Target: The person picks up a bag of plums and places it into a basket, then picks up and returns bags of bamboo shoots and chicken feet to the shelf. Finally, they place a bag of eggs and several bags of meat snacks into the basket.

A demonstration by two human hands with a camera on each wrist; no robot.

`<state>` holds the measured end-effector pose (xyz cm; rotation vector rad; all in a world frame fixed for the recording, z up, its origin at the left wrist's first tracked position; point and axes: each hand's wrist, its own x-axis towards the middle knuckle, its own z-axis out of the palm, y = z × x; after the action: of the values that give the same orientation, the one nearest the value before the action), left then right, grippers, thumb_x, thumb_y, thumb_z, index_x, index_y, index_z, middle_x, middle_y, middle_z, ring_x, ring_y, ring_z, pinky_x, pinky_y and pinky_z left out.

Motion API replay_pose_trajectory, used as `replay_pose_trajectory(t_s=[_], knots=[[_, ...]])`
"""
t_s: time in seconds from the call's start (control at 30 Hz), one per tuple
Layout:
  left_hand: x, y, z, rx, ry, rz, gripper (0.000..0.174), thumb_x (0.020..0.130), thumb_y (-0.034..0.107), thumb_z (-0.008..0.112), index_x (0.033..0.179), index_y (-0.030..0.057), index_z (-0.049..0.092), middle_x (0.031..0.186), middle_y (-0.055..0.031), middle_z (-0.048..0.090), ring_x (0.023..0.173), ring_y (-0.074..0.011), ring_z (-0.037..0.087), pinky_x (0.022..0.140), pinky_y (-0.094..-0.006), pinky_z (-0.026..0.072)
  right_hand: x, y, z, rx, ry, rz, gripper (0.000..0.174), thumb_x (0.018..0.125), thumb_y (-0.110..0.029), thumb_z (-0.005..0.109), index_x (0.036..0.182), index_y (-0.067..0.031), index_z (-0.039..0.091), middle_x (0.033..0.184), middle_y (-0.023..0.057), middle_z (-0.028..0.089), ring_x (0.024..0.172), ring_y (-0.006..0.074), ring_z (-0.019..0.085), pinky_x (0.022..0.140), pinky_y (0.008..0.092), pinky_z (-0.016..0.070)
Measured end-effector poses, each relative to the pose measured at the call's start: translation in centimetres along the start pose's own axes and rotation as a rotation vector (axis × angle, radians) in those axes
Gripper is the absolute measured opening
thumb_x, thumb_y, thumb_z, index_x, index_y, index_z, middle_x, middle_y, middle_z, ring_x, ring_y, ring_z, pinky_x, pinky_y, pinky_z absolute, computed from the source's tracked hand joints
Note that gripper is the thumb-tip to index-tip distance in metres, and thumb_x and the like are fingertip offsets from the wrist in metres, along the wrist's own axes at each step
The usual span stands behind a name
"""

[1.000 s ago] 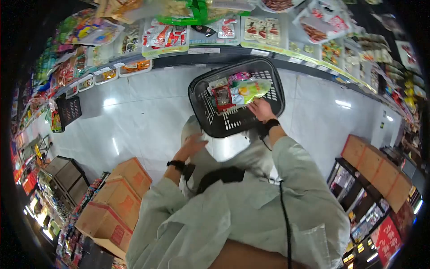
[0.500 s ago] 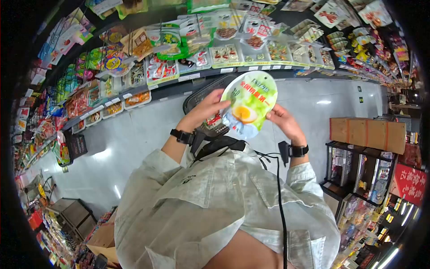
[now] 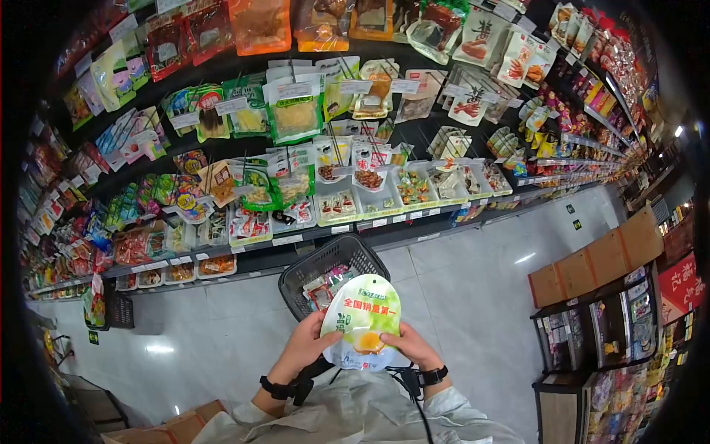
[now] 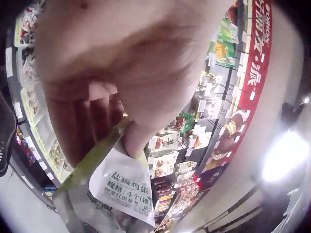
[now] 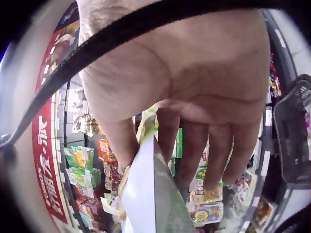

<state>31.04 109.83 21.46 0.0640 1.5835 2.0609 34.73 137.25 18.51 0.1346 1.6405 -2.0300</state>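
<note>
A green and white egg-shaped snack packet [image 3: 370,311], printed with a cut egg, is held upright in front of the body. My left hand [image 3: 303,346] pinches its left edge, thumb on the printed front. On the opposite edge, my right hand [image 3: 416,348] pinches it the same way. In the left wrist view, the packet's back [image 4: 124,187] shows small green print below the thumb. The right wrist view catches the packet [image 5: 150,194] nearly edge-on, between thumb and fingers. Behind it on the floor, a black basket [image 3: 359,255] contains several colourful packets [image 3: 325,285].
Shelves of hanging snack bags [image 3: 294,111] and low bins [image 3: 340,207] run along the front. A second basket [image 3: 120,311] stands on the floor at left. Cardboard boxes [image 3: 599,255] sit on a dark rack [image 3: 573,340] at right.
The right hand lifted the packet out of the basket, and the left hand took hold too. Both hands then turned it more upright. The head view has tipped up toward the shelves.
</note>
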Motion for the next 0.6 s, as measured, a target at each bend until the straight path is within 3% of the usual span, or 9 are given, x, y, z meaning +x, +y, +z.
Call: replay_pose_trajectory(t_s=[0.07, 0.27, 0.37, 0.47, 0.6], knots=[[-1.2, 0.8, 0.6, -0.032, 0.015, 0.007, 0.025, 0.093, 0.005, 0.068, 0.113, 0.0017, 0.054, 0.104, -0.0042, 0.067, 0.093, -0.0083, 0.063, 0.078, -0.0237, 0.0512, -1.2, 0.3, 0.8, 0.099, -0.038, -0.026, 0.059, 0.091, -0.021, 0.073, 0.141, -0.0009, 0.048, 0.133, 0.0086, 0.06, 0.12, 0.017, 0.056, 0.103, 0.0323, 0.0436], [-3.0, 0.8, 0.2, 0.066, -0.023, 0.046, 0.026, 0.099, 0.01, 0.062, 0.12, -0.0021, 0.055, 0.109, -0.0072, 0.067, 0.097, -0.0096, 0.062, 0.083, -0.0257, 0.0514, -3.5, -1.6, 3.9, 0.123, -0.009, -0.191, 0.063, 0.086, -0.021, 0.078, 0.137, 0.0006, 0.05, 0.132, 0.0091, 0.061, 0.118, 0.017, 0.057, 0.102, 0.0318, 0.0445], [-4.2, 1.6, 0.3, 0.053, -0.029, 0.026, 0.028, 0.102, 0.013, 0.057, 0.125, -0.0027, 0.053, 0.112, -0.0073, 0.066, 0.099, -0.0096, 0.062, 0.084, -0.0258, 0.051, -4.3, -2.2, 5.7, 0.071, 0.088, -0.168, 0.061, 0.086, -0.02, 0.078, 0.137, 0.0008, 0.051, 0.13, 0.0092, 0.062, 0.117, 0.017, 0.058, 0.1, 0.0317, 0.0456], [-4.1, -1.1, -1.5, 0.084, -0.128, 0.11, 0.031, 0.104, 0.014, 0.053, 0.129, -0.0026, 0.052, 0.115, -0.0068, 0.064, 0.101, -0.0098, 0.061, 0.085, -0.0262, 0.0505, -4.2, -1.4, 6.9, 0.014, 0.177, -0.11, 0.057, 0.087, -0.022, 0.077, 0.135, 0.001, 0.053, 0.128, 0.0088, 0.063, 0.114, 0.0166, 0.059, 0.098, 0.0315, 0.047], [-4.7, -2.7, -2.6, 0.151, -0.168, 0.09, 0.031, 0.104, 0.014, 0.051, 0.131, -0.0027, 0.052, 0.114, -0.0042, 0.062, 0.099, -0.0079, 0.058, 0.086, -0.0256, 0.049, -5.2, -0.2, 8.1, -0.179, 0.336, -0.091, 0.046, 0.087, -0.028, 0.077, 0.121, 0.0005, 0.064, 0.115, 0.0088, 0.07, 0.103, 0.0149, 0.064, 0.091, 0.0314, 0.0506]])
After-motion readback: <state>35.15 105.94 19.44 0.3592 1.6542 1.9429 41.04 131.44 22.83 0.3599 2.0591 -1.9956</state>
